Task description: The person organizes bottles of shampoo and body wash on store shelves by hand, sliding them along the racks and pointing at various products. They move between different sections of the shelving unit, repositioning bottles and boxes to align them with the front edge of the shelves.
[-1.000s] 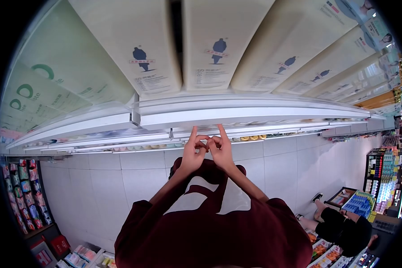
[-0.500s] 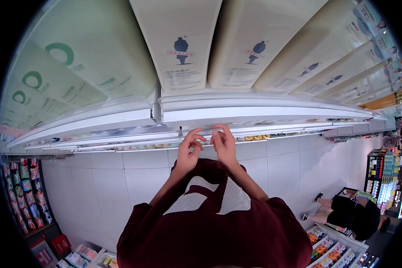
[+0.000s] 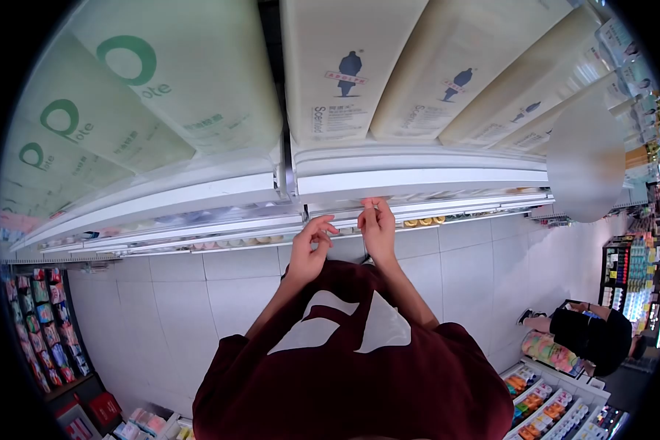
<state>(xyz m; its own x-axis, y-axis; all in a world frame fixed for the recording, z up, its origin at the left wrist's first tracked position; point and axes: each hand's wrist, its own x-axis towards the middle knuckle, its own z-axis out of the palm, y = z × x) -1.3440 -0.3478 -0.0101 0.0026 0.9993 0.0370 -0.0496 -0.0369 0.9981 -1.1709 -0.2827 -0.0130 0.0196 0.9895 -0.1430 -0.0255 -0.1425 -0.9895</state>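
Note:
My left hand (image 3: 312, 246) is raised in front of my chest with its fingers curled but apart, and nothing shows in it. Beside it on the right, my right hand (image 3: 377, 229) reaches up to the white shelf edge (image 3: 418, 180), its fingertips at the underside. Its fingers are bent close together; whether they pinch anything is too small to tell. Above the shelf edge stand large cream bottles (image 3: 345, 81) with a dark figure print. Pale green bottles (image 3: 176, 81) with green lettering stand to their left.
Lower shelves (image 3: 249, 231) run below the top edge. A person in black (image 3: 594, 337) is at the right, near a display of small colourful goods (image 3: 543, 411). A dark rack of packets (image 3: 48, 323) stands at the left. A blurred pale oval (image 3: 587, 161) covers some bottles at the right.
The view has shifted, so the bottles appear further right. My right hand has moved slightly right, its fingers now closer together. My left hand is almost unchanged. The pale oval has appeared.

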